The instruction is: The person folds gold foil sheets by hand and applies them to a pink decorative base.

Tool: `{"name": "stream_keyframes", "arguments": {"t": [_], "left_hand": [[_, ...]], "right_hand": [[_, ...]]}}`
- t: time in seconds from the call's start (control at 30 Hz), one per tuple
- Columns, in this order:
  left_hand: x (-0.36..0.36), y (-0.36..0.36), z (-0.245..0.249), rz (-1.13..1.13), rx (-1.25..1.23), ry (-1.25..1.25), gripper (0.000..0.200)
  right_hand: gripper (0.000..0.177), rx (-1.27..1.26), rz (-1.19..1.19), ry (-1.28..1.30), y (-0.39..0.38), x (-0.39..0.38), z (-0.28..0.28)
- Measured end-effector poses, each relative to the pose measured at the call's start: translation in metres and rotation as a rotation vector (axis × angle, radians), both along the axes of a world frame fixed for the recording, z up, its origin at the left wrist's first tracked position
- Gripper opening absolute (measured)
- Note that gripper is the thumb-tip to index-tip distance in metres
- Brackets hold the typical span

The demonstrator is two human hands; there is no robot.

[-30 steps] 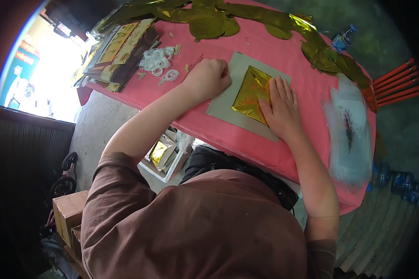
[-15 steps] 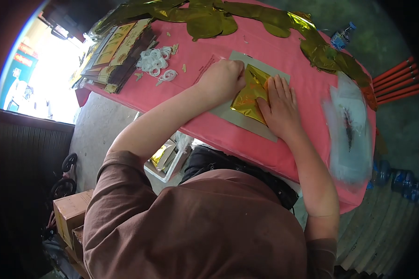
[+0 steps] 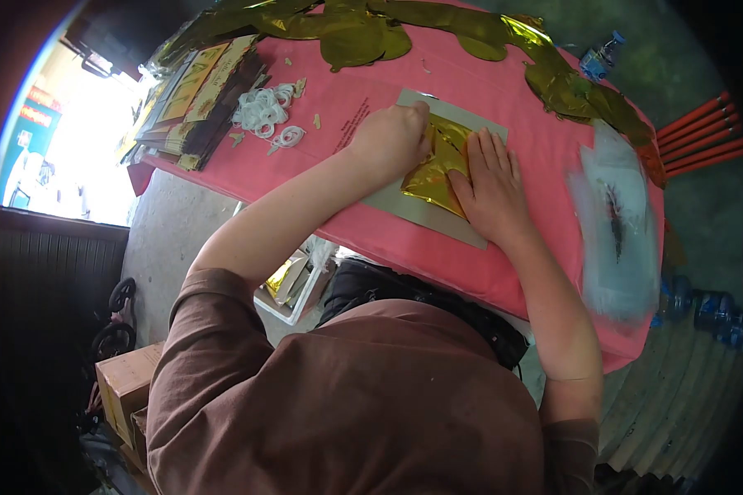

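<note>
A folded piece of gold foil (image 3: 442, 169) lies on a grey rectangular card (image 3: 425, 216) on the pink-covered table. My left hand (image 3: 392, 144) is curled into a fist at the foil's left edge, and the fingertips are hidden from view. On the opposite side, my right hand (image 3: 495, 188) rests flat with fingers stretched out, over the foil's right edge and the card. Left of my left hand, a bundle of white ribbon coils (image 3: 262, 110) and one separate white coil (image 3: 289, 136) sit among small beige pieces.
Printed packets (image 3: 194, 103) are stacked at the table's left. Flat gold foil shapes (image 3: 359, 41) line the far edge. Clear plastic bags (image 3: 619, 239) lie at the right. A water bottle (image 3: 603, 58) and orange poles (image 3: 702, 136) are beyond the table. Below is a white box (image 3: 293, 285).
The whole view has shifted slightly, so the table's things appear a little further left. Both hands keep nearly the same places on the foil and card.
</note>
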State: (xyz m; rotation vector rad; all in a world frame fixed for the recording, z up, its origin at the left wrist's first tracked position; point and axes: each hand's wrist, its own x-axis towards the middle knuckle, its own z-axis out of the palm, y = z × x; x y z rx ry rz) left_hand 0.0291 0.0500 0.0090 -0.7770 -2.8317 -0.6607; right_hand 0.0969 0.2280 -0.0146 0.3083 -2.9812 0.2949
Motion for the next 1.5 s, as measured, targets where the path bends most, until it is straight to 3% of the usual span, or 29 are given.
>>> {"name": "stream_keyframes", "arguments": {"t": [0.13, 0.2, 0.3, 0.43, 0.5, 0.67, 0.93, 1.5], "left_hand": [[-0.008, 0.002, -0.002, -0.039, 0.01, -0.015, 0.018], [-0.01, -0.004, -0.003, -0.014, 0.198, -0.028, 0.017], [-0.003, -0.007, 0.006, -0.011, 0.281, -0.031, 0.017], [-0.003, -0.003, -0.005, -0.078, 0.271, 0.005, 0.017], [-0.003, 0.0, -0.016, -0.095, 0.11, 0.037, 0.017], [0.0, 0.001, -0.018, -0.091, 0.035, 0.139, 0.017], [-0.001, 0.003, -0.018, -0.093, -0.026, 0.114, 0.016], [0.002, 0.016, -0.004, -0.171, -0.05, 0.046, 0.023]], "right_hand": [[0.064, -0.016, -0.003, -0.003, 0.0, 0.0, 0.0], [0.064, -0.013, -0.004, 0.005, 0.001, 0.0, 0.0], [0.063, -0.012, 0.0, 0.014, 0.001, 0.0, -0.001], [0.063, -0.002, -0.002, 0.013, 0.0, 0.0, 0.0], [0.064, -0.005, -0.006, 0.002, 0.0, 0.0, 0.0], [0.067, -0.033, -0.024, -0.043, 0.003, 0.0, 0.005], [0.11, -0.078, 0.133, -0.427, 0.046, -0.002, 0.039], [0.119, -0.159, 0.193, -0.411, 0.062, 0.001, 0.032]]}}
